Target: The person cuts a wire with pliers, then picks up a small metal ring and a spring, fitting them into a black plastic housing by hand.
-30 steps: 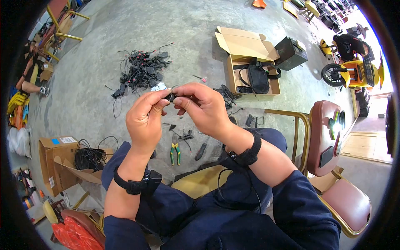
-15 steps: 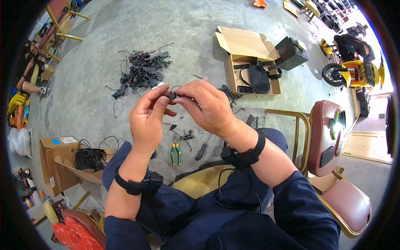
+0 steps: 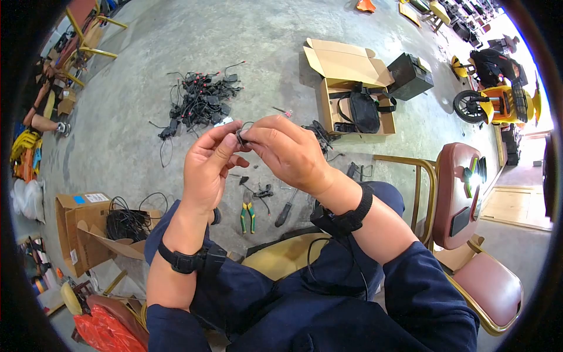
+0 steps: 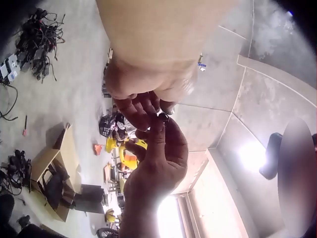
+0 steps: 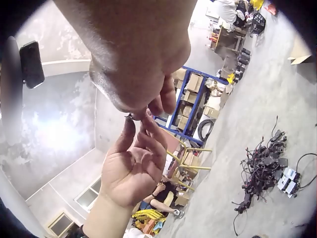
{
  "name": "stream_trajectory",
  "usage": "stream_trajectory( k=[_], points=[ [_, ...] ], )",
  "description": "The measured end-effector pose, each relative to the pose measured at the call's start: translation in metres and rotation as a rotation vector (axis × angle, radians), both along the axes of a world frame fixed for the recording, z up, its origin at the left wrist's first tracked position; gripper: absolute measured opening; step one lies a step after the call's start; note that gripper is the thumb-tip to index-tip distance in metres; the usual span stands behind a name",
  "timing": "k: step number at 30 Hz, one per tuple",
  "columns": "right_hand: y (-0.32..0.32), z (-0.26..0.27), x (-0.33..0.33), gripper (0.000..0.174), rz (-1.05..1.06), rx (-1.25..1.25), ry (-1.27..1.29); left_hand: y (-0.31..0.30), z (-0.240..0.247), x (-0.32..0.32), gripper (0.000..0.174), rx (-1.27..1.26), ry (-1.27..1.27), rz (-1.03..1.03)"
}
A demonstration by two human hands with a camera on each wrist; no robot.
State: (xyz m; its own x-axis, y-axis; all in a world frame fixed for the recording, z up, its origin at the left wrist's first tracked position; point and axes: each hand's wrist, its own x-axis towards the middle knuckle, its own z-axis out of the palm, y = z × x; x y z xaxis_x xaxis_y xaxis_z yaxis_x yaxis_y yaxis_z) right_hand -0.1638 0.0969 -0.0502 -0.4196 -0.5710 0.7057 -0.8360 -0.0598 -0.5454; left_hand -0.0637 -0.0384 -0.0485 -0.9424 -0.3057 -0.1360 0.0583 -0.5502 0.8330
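Note:
In the head view, both hands meet in front of the chest around a small black piece [image 3: 240, 139] with a thin dark wire looping above it. The left hand [image 3: 205, 167] pinches it between thumb and index finger, its other fingers loosely bent. From the other side, the fingertips of the right hand [image 3: 290, 154] grip the piece, the back of the hand facing up. Fingers hide most of the piece; its exact kind I cannot tell. In the left wrist view a dark bit [image 4: 163, 117] shows at the fingertips. Beyond the hands lies a heap of black cabled parts [image 3: 202, 100].
Green-and-yellow pliers [image 3: 247, 216], a screwdriver [image 3: 285, 213] and a small wired part [image 3: 262, 190] lie on the floor below the hands. An opened cardboard box [image 3: 384, 122] with a black bag [image 3: 363, 110] stands ahead right. A chair [image 3: 454, 193] is at the right, a cable-filled carton [image 3: 73, 234] at the left.
The right hand has turned so its back faces up more, its fingers shifting on the black piece. The left hand's thumb has moved and its lower fingers have spread a little.

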Motion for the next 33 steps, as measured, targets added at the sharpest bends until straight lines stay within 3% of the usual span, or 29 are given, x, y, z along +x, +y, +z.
stream_trajectory(
  k=[12,18,20,26,33],
  points=[
    [0.005,0.01,0.006,0.026,0.104,0.1,-0.365,-0.004,-0.001,0.003,0.023,-0.064,-0.001,0.014],
    [0.006,0.003,0.003,0.023,0.228,0.091,-0.777,-0.006,-0.004,0.004,0.022,-0.16,0.031,0.033],
    [0.006,0.011,0.006,0.022,0.246,0.114,-1.028,-0.005,-0.004,0.003,0.023,-0.292,0.02,0.031],
    [0.004,0.007,0.003,0.022,0.301,0.103,-1.133,-0.001,-0.003,0.002,0.026,-0.292,-0.016,0.006],
    [0.006,0.01,0.003,0.021,0.272,0.166,-1.087,0.0,-0.007,0.001,0.033,-0.354,0.011,0.049]
  ],
)
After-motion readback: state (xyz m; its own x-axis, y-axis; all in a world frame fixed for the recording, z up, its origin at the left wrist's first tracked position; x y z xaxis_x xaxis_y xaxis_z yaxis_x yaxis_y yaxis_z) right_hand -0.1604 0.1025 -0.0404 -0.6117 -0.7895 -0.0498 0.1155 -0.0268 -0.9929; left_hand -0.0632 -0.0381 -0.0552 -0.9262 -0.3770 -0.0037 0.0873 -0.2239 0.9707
